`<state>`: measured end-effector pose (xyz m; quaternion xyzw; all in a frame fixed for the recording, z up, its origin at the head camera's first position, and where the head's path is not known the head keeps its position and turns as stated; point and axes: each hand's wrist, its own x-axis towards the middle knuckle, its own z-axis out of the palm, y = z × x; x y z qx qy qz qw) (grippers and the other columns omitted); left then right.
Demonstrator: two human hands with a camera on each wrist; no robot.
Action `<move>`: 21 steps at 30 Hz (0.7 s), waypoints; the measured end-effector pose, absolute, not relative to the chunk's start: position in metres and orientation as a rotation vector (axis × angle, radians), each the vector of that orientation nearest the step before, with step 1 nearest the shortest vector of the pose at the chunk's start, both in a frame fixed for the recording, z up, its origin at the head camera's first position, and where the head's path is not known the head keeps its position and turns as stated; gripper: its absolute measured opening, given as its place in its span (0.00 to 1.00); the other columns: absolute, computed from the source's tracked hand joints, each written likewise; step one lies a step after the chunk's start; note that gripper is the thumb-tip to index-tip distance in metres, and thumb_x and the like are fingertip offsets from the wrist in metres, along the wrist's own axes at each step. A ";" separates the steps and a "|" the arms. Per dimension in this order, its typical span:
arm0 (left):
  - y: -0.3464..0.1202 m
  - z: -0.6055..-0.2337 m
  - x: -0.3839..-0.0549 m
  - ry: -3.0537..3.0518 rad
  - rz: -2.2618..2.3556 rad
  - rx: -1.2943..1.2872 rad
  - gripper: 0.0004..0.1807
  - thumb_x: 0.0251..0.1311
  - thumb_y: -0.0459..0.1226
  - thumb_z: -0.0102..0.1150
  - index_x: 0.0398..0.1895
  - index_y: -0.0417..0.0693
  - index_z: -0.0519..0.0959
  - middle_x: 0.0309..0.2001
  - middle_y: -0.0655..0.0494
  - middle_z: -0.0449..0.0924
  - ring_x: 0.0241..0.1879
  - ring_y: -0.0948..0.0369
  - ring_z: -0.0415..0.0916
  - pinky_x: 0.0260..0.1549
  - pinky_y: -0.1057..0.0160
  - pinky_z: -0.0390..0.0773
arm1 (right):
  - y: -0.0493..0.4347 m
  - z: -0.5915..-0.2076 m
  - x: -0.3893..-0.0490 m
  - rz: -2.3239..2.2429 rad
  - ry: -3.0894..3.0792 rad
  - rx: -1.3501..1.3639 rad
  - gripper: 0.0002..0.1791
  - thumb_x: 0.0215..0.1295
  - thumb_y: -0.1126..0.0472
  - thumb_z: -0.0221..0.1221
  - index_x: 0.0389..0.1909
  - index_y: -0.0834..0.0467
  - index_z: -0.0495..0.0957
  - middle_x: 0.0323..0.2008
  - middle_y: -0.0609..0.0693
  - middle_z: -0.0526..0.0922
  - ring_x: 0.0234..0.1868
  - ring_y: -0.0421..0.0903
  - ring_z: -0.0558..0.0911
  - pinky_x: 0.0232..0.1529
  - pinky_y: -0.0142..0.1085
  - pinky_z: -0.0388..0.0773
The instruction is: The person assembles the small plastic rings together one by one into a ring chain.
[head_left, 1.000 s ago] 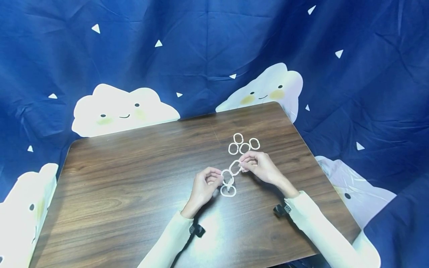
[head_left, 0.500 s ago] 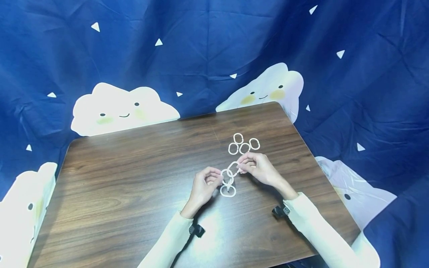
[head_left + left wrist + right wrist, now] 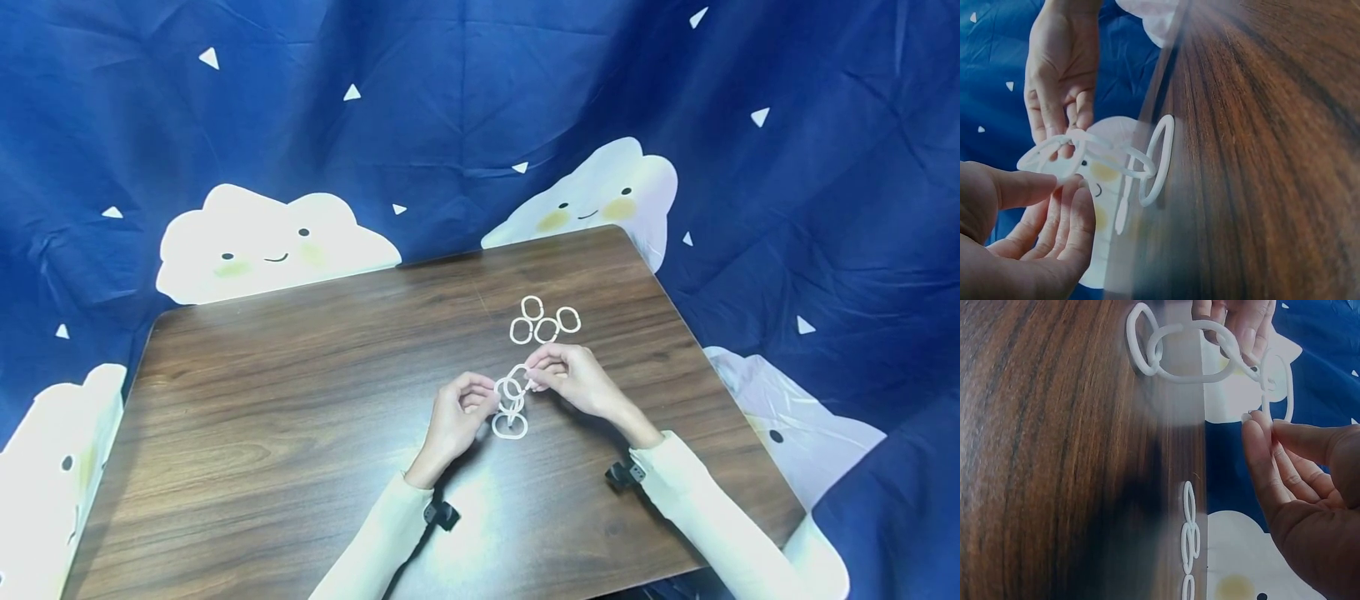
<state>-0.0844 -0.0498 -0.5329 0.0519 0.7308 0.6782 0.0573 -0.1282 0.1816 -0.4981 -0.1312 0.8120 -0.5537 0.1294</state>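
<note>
In the head view, both hands work over the table on a short chain of white oval plastic rings. My left hand [image 3: 459, 417] pinches one ring [image 3: 1244, 367] between thumb and fingertips. Opposite it, my right hand [image 3: 581, 379] pinches another white oval ring [image 3: 1290, 387], which overlaps the left hand's ring. From the left hand's ring hangs a middle ring [image 3: 1191, 379], linked in turn to an end ring [image 3: 1132, 340] low at the table. Fingertips cover part of each held ring.
Several loose white rings [image 3: 532, 297] lie grouped on the brown wooden table [image 3: 300, 417], just beyond the right hand. A blue curtain [image 3: 420, 108] with clouds hangs behind the table's far edge. Small black cameras [image 3: 442, 515] sit at both wrists.
My right hand has moved slightly left and toward me, bringing its ring from the edge of the left hand's ring to a deeper overlap. The left hand stays in place.
</note>
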 end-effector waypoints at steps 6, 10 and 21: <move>-0.049 -0.532 -0.084 2.242 2.043 0.168 0.08 0.63 0.27 0.67 0.44 0.34 0.83 0.38 0.35 0.87 0.35 0.54 0.87 0.34 0.75 0.86 | 0.181 -0.499 -0.129 -1.598 2.352 -0.372 0.11 0.69 0.67 0.66 0.47 0.70 0.83 0.38 0.62 0.90 0.37 0.53 0.91 0.44 0.47 0.91; -0.049 -0.531 -0.084 2.239 2.048 0.168 0.08 0.62 0.26 0.67 0.44 0.34 0.83 0.38 0.34 0.88 0.36 0.48 0.87 0.34 0.74 0.87 | 0.179 -0.499 -0.128 -1.594 2.351 -0.374 0.11 0.69 0.67 0.66 0.47 0.71 0.82 0.38 0.62 0.90 0.36 0.52 0.90 0.44 0.47 0.91; -0.049 -0.531 -0.083 2.213 2.060 0.176 0.08 0.62 0.25 0.67 0.44 0.32 0.82 0.38 0.33 0.87 0.36 0.52 0.87 0.35 0.72 0.88 | 0.177 -0.497 -0.127 -1.590 2.344 -0.390 0.09 0.68 0.67 0.66 0.46 0.67 0.83 0.38 0.62 0.90 0.37 0.54 0.90 0.44 0.45 0.91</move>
